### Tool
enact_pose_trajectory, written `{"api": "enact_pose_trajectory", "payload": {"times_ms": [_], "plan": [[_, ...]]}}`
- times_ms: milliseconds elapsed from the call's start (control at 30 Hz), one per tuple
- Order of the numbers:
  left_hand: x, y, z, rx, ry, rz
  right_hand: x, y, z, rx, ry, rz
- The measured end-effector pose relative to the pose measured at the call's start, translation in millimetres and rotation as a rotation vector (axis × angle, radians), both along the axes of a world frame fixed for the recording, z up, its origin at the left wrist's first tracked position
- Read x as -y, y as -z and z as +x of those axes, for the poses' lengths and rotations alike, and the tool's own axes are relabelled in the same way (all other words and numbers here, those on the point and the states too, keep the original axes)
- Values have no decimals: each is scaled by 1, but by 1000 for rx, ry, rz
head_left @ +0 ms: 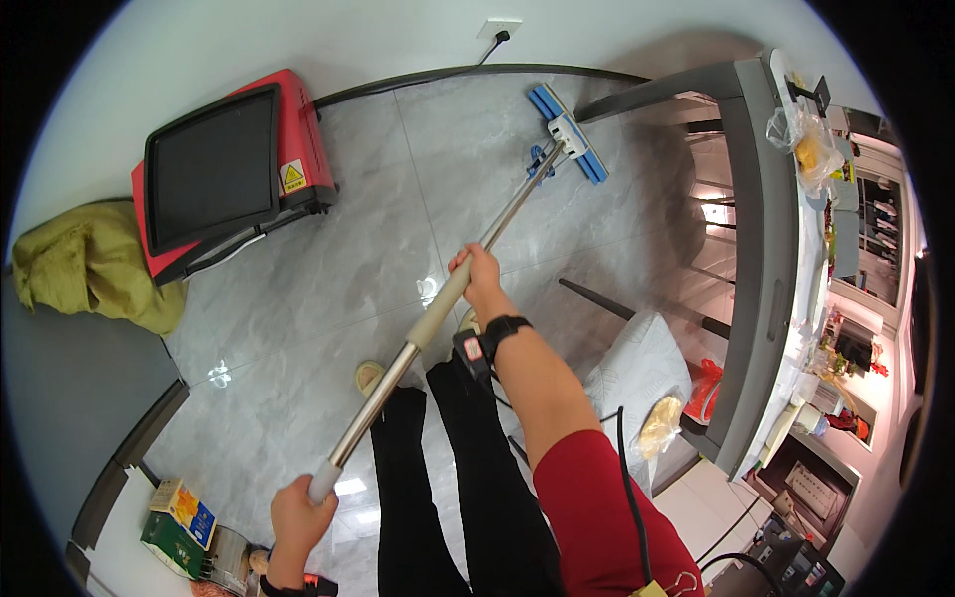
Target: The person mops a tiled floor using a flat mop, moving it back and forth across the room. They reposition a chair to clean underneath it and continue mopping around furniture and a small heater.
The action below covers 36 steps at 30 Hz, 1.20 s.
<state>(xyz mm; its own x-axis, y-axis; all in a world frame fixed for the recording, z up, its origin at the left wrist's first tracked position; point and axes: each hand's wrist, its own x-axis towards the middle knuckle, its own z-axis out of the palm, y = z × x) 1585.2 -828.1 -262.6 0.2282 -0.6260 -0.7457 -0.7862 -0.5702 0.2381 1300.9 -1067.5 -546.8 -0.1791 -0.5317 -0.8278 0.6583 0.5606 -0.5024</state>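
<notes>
A sponge mop [383, 395] with a silver pole slants across the view from lower left to upper right. My left hand [298, 519] is wrapped round the grey end of the pole. Farther up, my right hand [479, 276] is closed round the beige grip. The blue and white mop head [569, 135] rests on the grey tiled floor [368, 229], close to the leg of a grey table [751, 249]. Both wrists wear black straps with small devices.
A red and black machine [231, 169] stands at the far left beside an olive cloth [90, 264]. A black cable [428, 76] runs along the wall. A white cushion [642, 368] lies by the table at right. Boxes [179, 527] stand at lower left.
</notes>
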Motion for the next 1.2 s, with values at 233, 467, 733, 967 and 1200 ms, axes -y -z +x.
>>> {"api": "enact_pose_trajectory", "payload": {"times_ms": [233, 467, 733, 967, 1200], "plan": [[-78, -4, 30, 25, -86, -11, -38, 5, 71, -373, -365, 133], [-303, -81, 65, 14, -99, 542, -219, -84, 151, -162, -547, 181], [-360, -117, 86, 33, -159, 764, -287, -111, 148, 161, -423, 490], [-221, -45, -17, -239, -118, 399, -211, -49, 7, -100, -334, 312], [-94, -34, -56, -145, -95, 203, -99, -21, -68, -199, -248, 282]]}}
